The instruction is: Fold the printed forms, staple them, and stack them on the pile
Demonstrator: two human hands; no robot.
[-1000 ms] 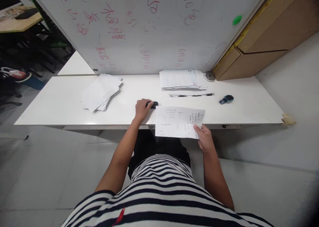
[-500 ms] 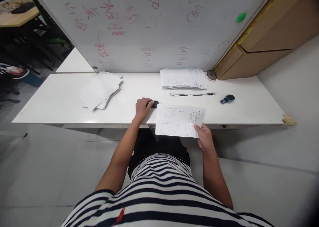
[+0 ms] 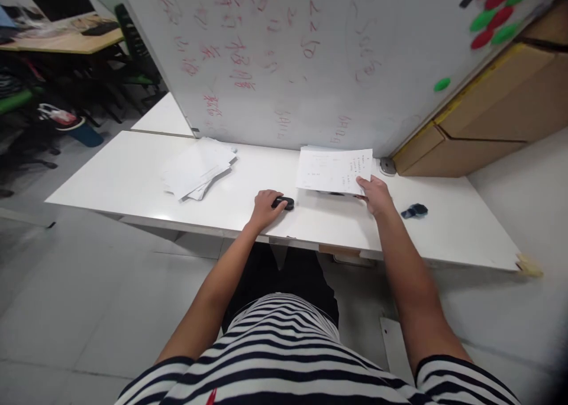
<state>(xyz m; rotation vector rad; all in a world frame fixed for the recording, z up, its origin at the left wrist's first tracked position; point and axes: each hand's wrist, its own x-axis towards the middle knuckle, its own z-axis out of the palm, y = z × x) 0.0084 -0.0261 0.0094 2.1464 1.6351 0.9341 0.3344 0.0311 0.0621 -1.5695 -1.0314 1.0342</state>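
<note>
My left hand (image 3: 265,208) rests on the white tabletop (image 3: 239,215), its fingers closed around a small black stapler (image 3: 287,203). My right hand (image 3: 376,194) pinches the right edge of a printed paper (image 3: 332,171), thumb on top. That paper is held over the back of the table, in front of the whiteboard, and covers most of a paper stack there. Beneath its front edge, a bit of a dark, thin strip shows. On the left lies a loose, fanned pile of papers (image 3: 199,168).
A whiteboard (image 3: 328,97) with red writing stands along the table's back. Cardboard boxes (image 3: 483,150) are at the right, beside a small grey device (image 3: 387,166). A dark blue object (image 3: 415,211), perhaps a watch, lies right of my right hand.
My right hand has carried the paper forward, away from my body, from beside the stapler to over the back stack. My left hand stays on the stapler. The camera view has shifted.
</note>
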